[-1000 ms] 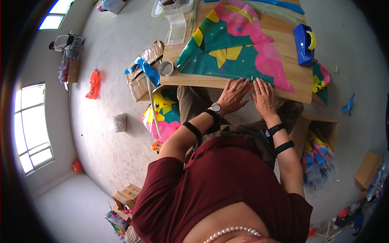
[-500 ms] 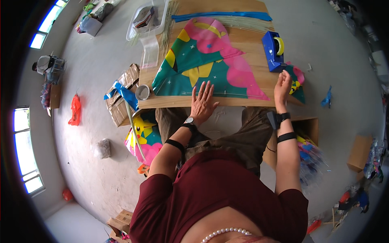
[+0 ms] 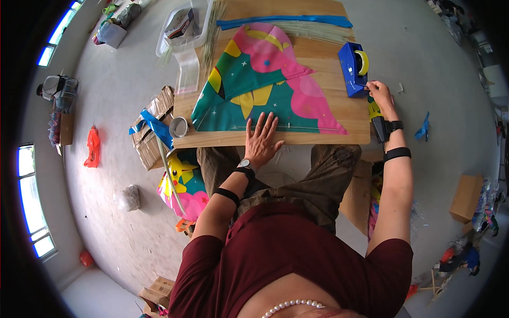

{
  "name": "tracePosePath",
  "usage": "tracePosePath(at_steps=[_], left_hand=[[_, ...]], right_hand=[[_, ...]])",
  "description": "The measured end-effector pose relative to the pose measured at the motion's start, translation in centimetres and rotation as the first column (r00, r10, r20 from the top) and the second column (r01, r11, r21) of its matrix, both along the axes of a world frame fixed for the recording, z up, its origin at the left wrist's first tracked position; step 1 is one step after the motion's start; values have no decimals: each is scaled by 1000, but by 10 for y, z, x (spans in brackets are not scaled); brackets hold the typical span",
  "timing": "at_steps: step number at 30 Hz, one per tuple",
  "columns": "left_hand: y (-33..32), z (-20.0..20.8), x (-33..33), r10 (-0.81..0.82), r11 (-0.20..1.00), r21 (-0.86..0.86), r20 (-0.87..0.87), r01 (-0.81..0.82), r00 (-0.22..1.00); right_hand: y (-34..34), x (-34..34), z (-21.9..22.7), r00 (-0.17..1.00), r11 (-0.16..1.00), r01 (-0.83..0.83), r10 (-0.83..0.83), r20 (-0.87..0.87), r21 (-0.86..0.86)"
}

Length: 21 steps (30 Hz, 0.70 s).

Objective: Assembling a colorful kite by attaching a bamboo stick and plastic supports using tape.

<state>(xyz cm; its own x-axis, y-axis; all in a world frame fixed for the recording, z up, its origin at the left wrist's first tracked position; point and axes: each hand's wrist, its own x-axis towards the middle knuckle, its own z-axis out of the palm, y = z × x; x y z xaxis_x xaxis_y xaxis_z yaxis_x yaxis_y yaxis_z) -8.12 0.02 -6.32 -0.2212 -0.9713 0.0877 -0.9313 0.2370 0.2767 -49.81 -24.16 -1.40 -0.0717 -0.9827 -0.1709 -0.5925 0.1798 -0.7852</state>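
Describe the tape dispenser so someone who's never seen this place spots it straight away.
Find the wooden table at the top of the view, then its right edge. There, by the person's right hand, sits the tape dispenser: a chunky blue block carrying a yellow roll, unlike the long, flat blue strip across the table's far side.

Wears a plain dark maroon short-sleeved fabric top (image 3: 302, 238) with a wide, low neckline and loose sleeves ending near the elbows. At the neck, has a necklace of round white pearl-like beads (image 3: 294, 304). Below, loose creased dark-brown fabric trousers (image 3: 334, 167). Left wrist: small round pale-faced watch (image 3: 244, 163) — just behind it, a wide black strap (image 3: 245, 173); further up the forearm, a narrow black band (image 3: 228, 194). Right wrist: black strap bearing a black boxy module (image 3: 379, 130) — further up, another flat black band (image 3: 396, 153).
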Motion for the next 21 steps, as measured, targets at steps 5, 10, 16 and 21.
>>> tracePosePath(at_steps=[5,10,16,21], left_hand=[[-6,0,-5,-27,1000,-14,-12,27,1000],[-4,-2,-4,-19,999,-29,-25,19,1000],[-4,-2,-3,-15,999,-34,-10,15,1000],[-6,0,-6,-32,999,-24,-7,32,999]], right_hand=[[-6,-22,16,962,974,41,-99,254,225],[10,-18,22,883,972,51,-151,445,227],[29,-19,-1,826,1000,-7,-8,564,24],[28,-38,-28,878,1000,-13,25,478,-28]])
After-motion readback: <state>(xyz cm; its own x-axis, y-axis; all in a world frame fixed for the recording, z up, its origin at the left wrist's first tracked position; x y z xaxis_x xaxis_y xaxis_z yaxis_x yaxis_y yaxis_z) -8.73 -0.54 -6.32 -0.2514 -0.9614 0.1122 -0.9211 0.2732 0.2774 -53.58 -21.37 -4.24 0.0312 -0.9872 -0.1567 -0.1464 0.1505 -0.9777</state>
